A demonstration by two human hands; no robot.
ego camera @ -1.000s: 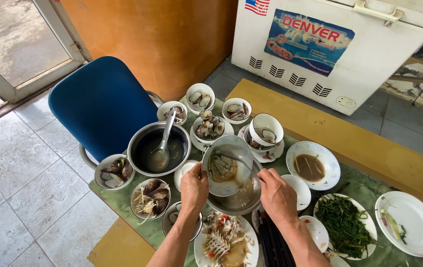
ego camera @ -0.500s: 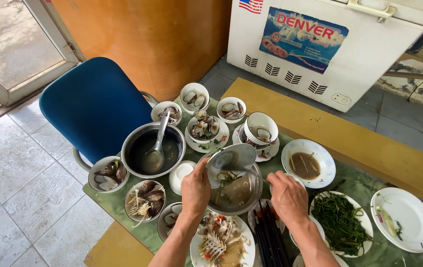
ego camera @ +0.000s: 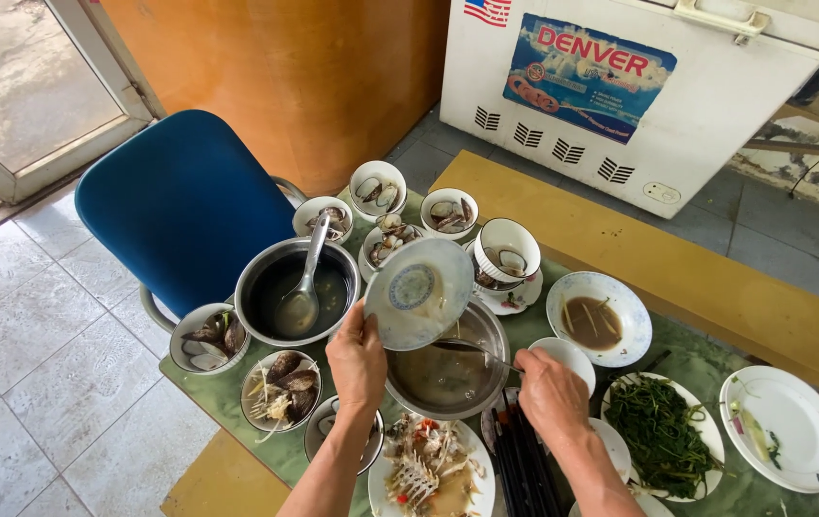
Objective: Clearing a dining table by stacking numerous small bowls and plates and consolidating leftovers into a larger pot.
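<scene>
A: Grey floor tiles are surrounding a low green table (ego camera: 237, 383) crowded with used dishes; we are looking straight down on it. Our left hand (ego camera: 357, 359) is closed on the rim of a shallow white plate (ego camera: 419, 292), thumb on top, tilting it steeply over the steel bowl (ego camera: 443, 369).

B: Confirmed. Our right hand (ego camera: 548, 393) is gripping a thin metal utensil (ego camera: 472, 347) whose tip is reaching into that bowl; how tightly it is closed we cannot tell.

A: We are judging the plate as light, rigid and breakable, and probably slick with sauce. Hold at the rim, opposite the low edge.

B: The steel bowl is carrying brown liquid, so we are expecting it to be heavier and prone to sloshing. Support it at both sides.

A: Behind the table, a white chest freezer (ego camera: 716, 105) is standing. A rectangular blue sticker (ego camera: 590, 65) with red lettering is sitting on its front, and a small flag sticker (ego camera: 486, 10) at the upper left corner.

B: A blue chair (ego camera: 180, 201) is standing at the left.
</scene>
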